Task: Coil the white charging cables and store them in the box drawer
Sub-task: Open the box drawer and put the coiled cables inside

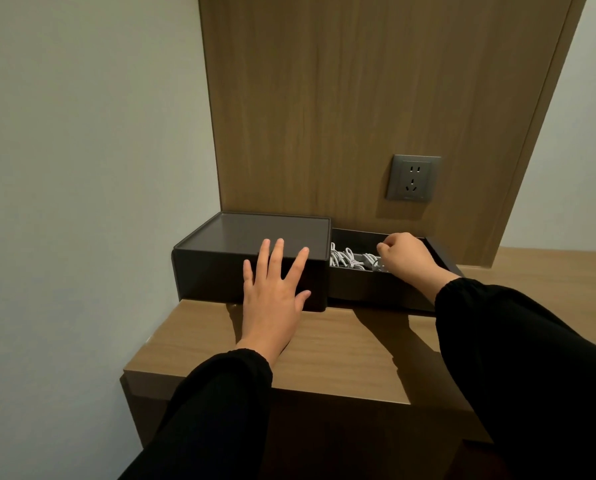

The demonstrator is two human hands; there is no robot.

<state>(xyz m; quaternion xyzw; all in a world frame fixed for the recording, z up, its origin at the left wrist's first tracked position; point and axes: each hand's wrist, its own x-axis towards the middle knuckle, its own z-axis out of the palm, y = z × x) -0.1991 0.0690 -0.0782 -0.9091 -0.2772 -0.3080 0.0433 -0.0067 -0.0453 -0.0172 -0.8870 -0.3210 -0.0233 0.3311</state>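
Observation:
A dark grey box (pixel 227 237) stands on a wooden shelf against the wood panel. Its drawer (pixel 369 285) is slid out to the right. White charging cables (pixel 350 259) lie bundled inside the drawer. My left hand (pixel 275 292) presses flat with spread fingers on the box's front top edge. My right hand (pixel 405 254) hovers over the drawer's right part with fingers curled; whether it pinches a cable is hidden by the hand itself.
The wooden shelf (pixel 341 348) reaches forward to an edge near my sleeves. A grey wall socket (pixel 412 178) sits on the wood panel above the drawer. A pale wall closes off the left side.

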